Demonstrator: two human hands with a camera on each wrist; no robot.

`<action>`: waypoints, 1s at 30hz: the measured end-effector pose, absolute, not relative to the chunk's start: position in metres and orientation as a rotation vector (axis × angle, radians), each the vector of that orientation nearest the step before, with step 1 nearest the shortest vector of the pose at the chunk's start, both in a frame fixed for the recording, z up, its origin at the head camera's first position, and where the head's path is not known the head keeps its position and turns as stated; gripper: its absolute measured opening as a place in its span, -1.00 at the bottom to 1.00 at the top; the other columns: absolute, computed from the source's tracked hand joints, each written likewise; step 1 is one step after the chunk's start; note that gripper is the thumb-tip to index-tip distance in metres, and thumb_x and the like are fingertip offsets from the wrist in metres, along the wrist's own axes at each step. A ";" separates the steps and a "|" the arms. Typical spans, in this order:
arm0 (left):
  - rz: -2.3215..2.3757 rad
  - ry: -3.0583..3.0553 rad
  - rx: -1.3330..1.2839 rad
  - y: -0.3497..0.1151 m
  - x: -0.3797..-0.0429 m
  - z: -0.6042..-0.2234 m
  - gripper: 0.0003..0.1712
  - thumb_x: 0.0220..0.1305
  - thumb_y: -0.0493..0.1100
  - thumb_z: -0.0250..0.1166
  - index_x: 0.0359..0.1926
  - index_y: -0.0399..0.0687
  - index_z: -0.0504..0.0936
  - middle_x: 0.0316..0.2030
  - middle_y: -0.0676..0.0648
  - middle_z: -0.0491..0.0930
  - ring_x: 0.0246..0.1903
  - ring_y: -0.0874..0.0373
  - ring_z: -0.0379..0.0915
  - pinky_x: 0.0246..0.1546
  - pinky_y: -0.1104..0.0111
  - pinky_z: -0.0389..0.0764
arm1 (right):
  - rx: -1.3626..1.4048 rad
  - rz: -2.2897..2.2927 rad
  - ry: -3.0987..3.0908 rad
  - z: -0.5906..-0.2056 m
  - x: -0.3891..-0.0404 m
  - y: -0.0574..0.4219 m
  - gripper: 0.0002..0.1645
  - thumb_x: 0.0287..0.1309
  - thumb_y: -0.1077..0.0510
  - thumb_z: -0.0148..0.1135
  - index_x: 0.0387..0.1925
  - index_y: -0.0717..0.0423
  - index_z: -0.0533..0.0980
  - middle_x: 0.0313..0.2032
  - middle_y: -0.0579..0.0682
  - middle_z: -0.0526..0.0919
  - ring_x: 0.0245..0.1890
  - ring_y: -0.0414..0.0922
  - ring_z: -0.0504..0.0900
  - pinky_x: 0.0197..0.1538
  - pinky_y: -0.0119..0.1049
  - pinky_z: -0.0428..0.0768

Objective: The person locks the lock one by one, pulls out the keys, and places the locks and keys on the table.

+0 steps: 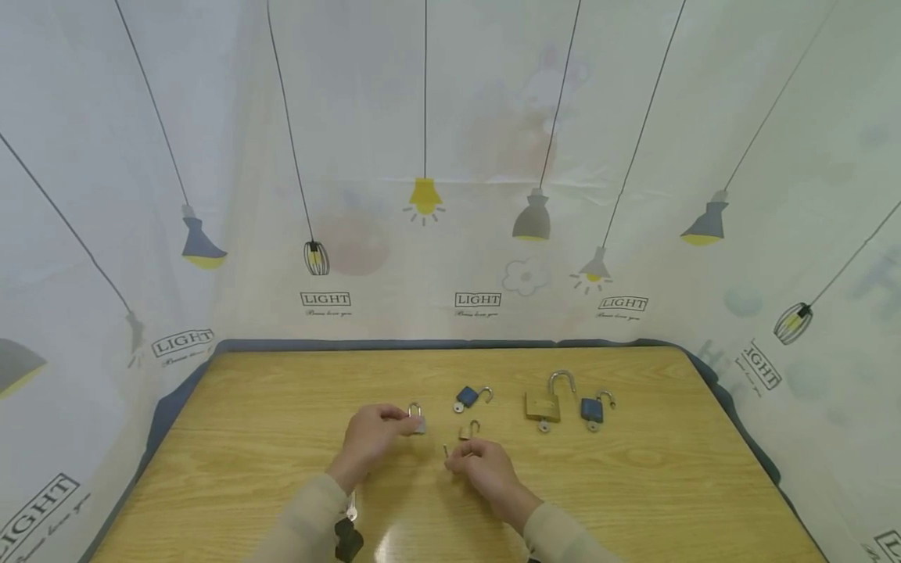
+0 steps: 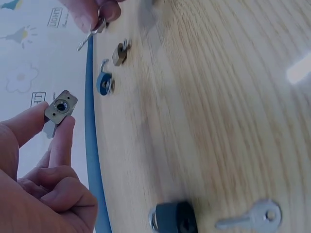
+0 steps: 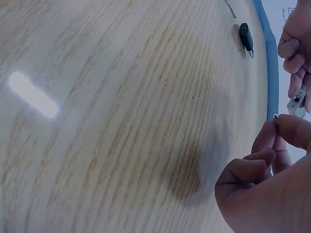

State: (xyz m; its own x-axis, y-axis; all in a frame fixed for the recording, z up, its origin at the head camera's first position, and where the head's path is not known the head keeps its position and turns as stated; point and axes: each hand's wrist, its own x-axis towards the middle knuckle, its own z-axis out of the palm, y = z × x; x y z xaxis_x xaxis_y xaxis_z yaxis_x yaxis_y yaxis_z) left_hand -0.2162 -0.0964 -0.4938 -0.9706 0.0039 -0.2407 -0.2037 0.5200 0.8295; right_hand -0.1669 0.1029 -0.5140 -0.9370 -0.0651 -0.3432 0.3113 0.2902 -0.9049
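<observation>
In the head view my left hand [image 1: 371,435] pinches a small silver padlock [image 1: 420,426] upright by its sides, its shackle on top. The left wrist view shows the round keyhole in the bottom face of this padlock [image 2: 54,110], between thumb and fingertip. My right hand [image 1: 486,471] pinches a small key [image 1: 446,450] by its head. The key's blade [image 2: 83,42] points out from the fingertips, apart from the padlock. In the right wrist view the fingers of the right hand [image 3: 272,167] hide most of the key.
Beyond the hands lie a small brass padlock [image 1: 464,433] and a blue padlock [image 1: 468,396], shackles raised. Further right are a large brass padlock [image 1: 542,407] and another blue one [image 1: 591,409], with keys in them. A black padlock [image 2: 172,217] and a loose key [image 2: 262,217] lie near the left forearm.
</observation>
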 end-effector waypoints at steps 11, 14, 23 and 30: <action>1.194 2.624 -0.206 -0.121 -0.213 -0.496 -0.63 0.10 0.17 0.41 -0.28 -0.02 0.72 -0.21 0.00 0.67 -0.25 0.12 0.50 -0.28 0.28 0.50 | 0.159 -1.618 2.305 -0.513 -0.167 0.100 -0.80 0.06 0.09 0.36 -0.32 0.13 0.63 -0.14 -0.02 0.61 -0.07 -0.05 0.44 -0.13 -0.21 0.35; 1.159 2.631 -0.194 -0.124 -0.209 -0.498 -0.63 0.07 0.15 0.43 -0.32 -0.03 0.71 -0.28 0.01 0.67 -0.31 0.14 0.49 -0.34 0.34 0.46 | 0.154 -1.600 2.323 -0.513 -0.167 0.098 -0.80 0.06 0.09 0.36 -0.32 0.13 0.64 -0.17 -0.03 0.63 -0.07 -0.06 0.45 -0.09 -0.17 0.37; 1.007 2.726 -0.110 -0.124 -0.198 -0.496 -0.67 0.03 0.12 0.45 -0.48 -0.05 0.72 -0.39 0.01 0.70 -0.43 0.15 0.48 -0.43 0.35 0.40 | 0.149 -1.572 2.356 -0.515 -0.168 0.093 -0.86 0.03 0.11 0.37 -0.38 0.09 0.63 -0.26 -0.07 0.66 -0.01 -0.02 0.50 0.06 0.07 0.40; 0.941 2.748 -0.102 -0.123 -0.196 -0.499 -0.68 0.00 0.12 0.47 -0.51 -0.02 0.70 -0.42 0.03 0.69 -0.44 0.16 0.48 -0.42 0.34 0.39 | 0.167 -1.582 2.373 -0.515 -0.167 0.089 -0.90 0.00 0.15 0.36 -0.43 0.10 0.61 -0.28 -0.06 0.63 -0.07 -0.04 0.50 0.06 0.10 0.41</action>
